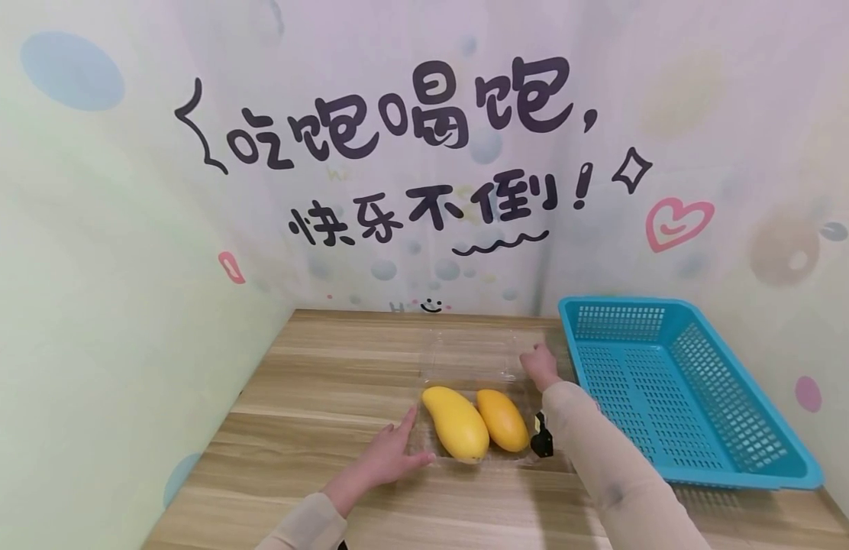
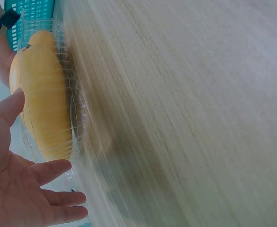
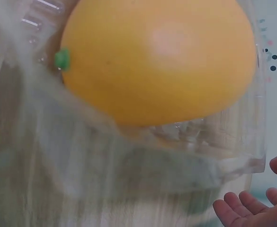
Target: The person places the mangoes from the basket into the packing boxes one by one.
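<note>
Two mangoes lie side by side in a clear plastic box on the table: a longer yellow mango [image 1: 455, 425] on the left and a smaller orange-yellow mango [image 1: 503, 420] on the right. A green stem nub [image 3: 62, 59] shows in the right wrist view. The clear lid [image 1: 469, 359] is folded back toward the wall. My left hand [image 1: 388, 455] is at the box's left side, thumb and fingers spread along its wall [image 2: 76, 113]. Beyond the box's right side, my right hand [image 1: 540, 367] reaches beside the lid, its fingers [image 3: 242, 208] loosely bent near a box corner.
A blue perforated basket [image 1: 692, 416] stands right of the box, close to my right forearm. A black strap piece [image 1: 542, 437] shows at my right wrist. Behind the wooden table [image 1: 314, 382] hangs a printed wall covering [image 1: 424, 275].
</note>
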{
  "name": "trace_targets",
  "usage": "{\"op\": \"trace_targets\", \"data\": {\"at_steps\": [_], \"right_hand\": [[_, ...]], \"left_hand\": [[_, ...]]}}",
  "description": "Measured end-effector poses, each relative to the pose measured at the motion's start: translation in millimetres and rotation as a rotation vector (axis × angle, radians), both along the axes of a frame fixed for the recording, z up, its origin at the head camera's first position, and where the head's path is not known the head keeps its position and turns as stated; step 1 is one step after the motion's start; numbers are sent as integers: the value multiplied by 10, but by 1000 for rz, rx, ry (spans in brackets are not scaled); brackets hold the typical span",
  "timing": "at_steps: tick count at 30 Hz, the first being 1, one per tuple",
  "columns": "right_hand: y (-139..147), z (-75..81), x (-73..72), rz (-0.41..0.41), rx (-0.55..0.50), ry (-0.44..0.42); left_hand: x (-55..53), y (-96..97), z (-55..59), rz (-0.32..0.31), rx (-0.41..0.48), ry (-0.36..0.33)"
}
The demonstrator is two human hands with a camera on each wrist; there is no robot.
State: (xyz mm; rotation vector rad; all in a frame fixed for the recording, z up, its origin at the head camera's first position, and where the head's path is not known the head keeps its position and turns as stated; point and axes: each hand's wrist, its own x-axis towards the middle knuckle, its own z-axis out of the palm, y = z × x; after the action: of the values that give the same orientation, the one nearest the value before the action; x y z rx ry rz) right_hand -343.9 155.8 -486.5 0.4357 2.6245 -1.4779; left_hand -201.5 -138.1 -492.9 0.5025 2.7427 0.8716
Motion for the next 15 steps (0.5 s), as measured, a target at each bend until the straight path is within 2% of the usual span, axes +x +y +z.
{"op": "trace_targets", "data": {"at_steps": [6, 15], "right_hand": [[-3, -5, 20, -6, -3, -23], [-4, -24, 57, 9, 35, 12]], "left_hand": [[5, 2, 7, 7, -5, 0], [10, 0, 16, 11, 1, -11]]}}
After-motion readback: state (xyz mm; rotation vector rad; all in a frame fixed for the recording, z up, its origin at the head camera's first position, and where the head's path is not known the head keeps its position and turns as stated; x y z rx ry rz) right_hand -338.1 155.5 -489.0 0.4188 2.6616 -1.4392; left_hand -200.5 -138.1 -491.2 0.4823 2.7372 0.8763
